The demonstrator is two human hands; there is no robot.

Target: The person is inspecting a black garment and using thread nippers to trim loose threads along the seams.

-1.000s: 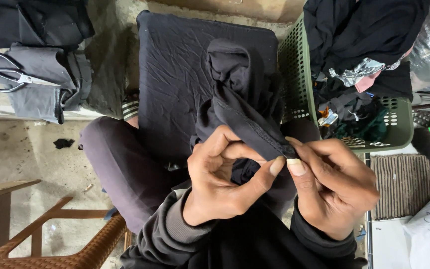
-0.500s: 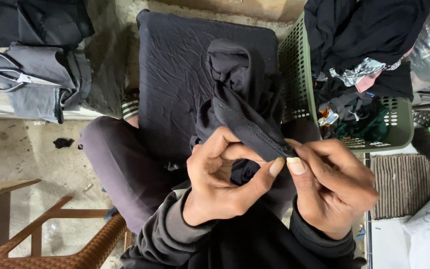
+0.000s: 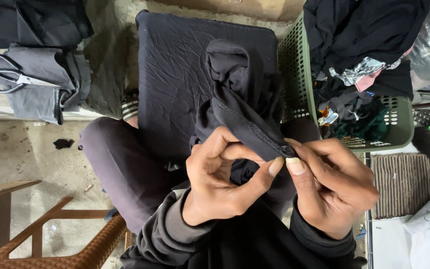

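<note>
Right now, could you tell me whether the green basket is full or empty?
Full: the green basket is heaped above its rim with dark clothes, with more showing through its side.

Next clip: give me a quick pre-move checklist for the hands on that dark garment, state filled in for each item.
1. Left hand pinches the black stitched fabric garment at its seam: ok.
2. Right hand pinches the same seam end: ok.
3. Seam edge visible between the thumbs: ok.
4. Loose thread at the seam: cannot tell.
5. Steel scissors with black handles within reach: not ok, far left on grey folded cloth.
6. Green plastic perforated basket apart from the hands: ok.
</note>
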